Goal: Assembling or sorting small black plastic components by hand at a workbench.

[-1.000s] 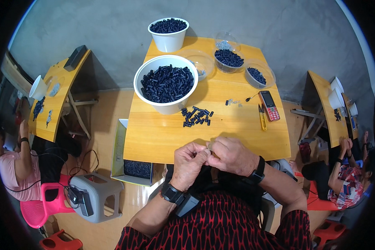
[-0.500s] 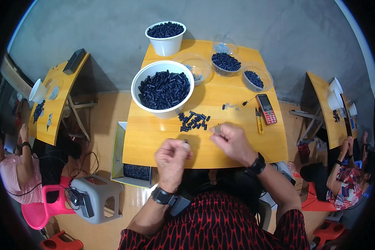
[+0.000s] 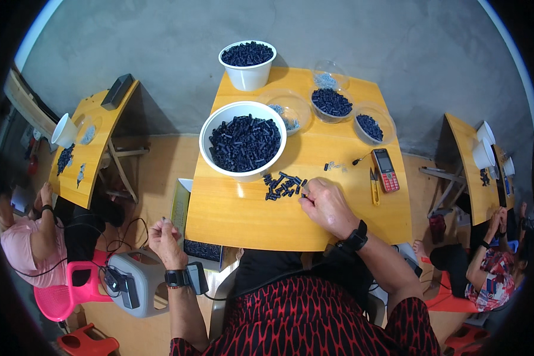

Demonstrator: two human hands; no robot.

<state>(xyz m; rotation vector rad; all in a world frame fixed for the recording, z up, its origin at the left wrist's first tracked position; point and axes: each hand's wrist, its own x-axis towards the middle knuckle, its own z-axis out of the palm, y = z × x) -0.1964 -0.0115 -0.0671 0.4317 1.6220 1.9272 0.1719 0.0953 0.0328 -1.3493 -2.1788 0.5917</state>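
My left hand (image 3: 167, 242) is off the left edge of the wooden table, beside an open box (image 3: 180, 204) of dark pieces below. Its thumb and fingers are pinched together, and what they hold is too small to name. My right hand (image 3: 329, 209) rests low over the table at the right side of a loose pile of short black tubular pieces (image 3: 282, 186). Its fingertips are closed against the pile's edge, where a dark piece partly shows; whether it is gripped is hard to make out. A large white tub (image 3: 237, 175) full of the same pieces stands behind the pile.
Another full white tub (image 3: 247, 78) stands at the back. Clear bowls (image 3: 332, 117) hold black pieces or small metal parts. On the right lie a phone (image 3: 385, 171), a yellow-handled cutter (image 3: 374, 188) and several small parts (image 3: 336, 167). People sit at side tables; a grey stool (image 3: 137, 273) stands left.
My left hand has moved left from over the table to beyond its edge. My right hand has come to the black pile. The view has shifted slightly.
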